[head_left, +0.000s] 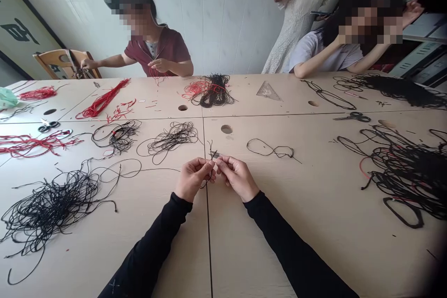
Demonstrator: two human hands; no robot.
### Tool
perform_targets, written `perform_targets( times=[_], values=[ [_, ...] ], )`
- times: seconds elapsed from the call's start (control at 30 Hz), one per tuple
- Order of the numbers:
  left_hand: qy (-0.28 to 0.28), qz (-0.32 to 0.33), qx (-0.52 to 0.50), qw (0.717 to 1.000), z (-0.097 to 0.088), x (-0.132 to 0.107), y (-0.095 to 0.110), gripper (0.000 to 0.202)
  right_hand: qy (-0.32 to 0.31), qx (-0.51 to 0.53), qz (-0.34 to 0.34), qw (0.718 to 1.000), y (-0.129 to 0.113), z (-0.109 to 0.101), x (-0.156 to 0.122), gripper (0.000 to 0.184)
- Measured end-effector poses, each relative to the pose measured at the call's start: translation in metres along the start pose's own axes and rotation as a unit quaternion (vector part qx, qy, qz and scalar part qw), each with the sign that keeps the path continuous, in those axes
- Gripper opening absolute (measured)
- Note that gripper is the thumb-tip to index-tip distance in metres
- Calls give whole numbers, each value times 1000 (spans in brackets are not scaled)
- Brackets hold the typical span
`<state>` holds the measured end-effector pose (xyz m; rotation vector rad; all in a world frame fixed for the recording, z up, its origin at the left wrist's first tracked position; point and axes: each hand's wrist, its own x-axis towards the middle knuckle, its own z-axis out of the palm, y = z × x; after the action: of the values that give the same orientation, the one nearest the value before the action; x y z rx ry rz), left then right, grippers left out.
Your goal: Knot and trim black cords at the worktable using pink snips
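My left hand (195, 177) and my right hand (237, 174) meet over the seam in the middle of the table. Both are closed, thumbs against fingers, pinching a thin black cord (211, 148) whose ends stick up between the fingertips. Part of the cord is hidden by the fingers, and a loop hangs below my left hand. Just behind the fingertips lies a small dark object (217, 154), partly covered. A loose tangle of thin black cord (174, 139) lies beyond my left hand. Past my right hand rests a looped black cord (272, 150).
A large black cord pile (52, 209) lies at left, another (415, 167) at right. Scissors (353, 117) and a clear triangle ruler (268, 91) lie farther back. Red cord bundles (104, 100) are at far left. A person in a maroon top (171, 49) sits opposite; two others are at right.
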<state>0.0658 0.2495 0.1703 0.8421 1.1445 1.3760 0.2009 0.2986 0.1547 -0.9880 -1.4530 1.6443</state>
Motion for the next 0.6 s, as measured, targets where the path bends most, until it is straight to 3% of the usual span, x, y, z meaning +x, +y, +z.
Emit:
perform_targets(
  times=[0.23, 0.43, 0.6],
  values=[
    [8, 4, 71, 997, 0, 0, -2, 32, -14, 47, 33, 998, -10, 3, -3, 43],
    [16, 31, 115, 993, 2, -1, -1, 33, -30, 58, 23, 998, -11, 4, -4, 38],
    [-3, 11, 116, 993, 5, -5, 3, 32, -9, 64, 15, 998, -10, 4, -4, 36]
  ],
)
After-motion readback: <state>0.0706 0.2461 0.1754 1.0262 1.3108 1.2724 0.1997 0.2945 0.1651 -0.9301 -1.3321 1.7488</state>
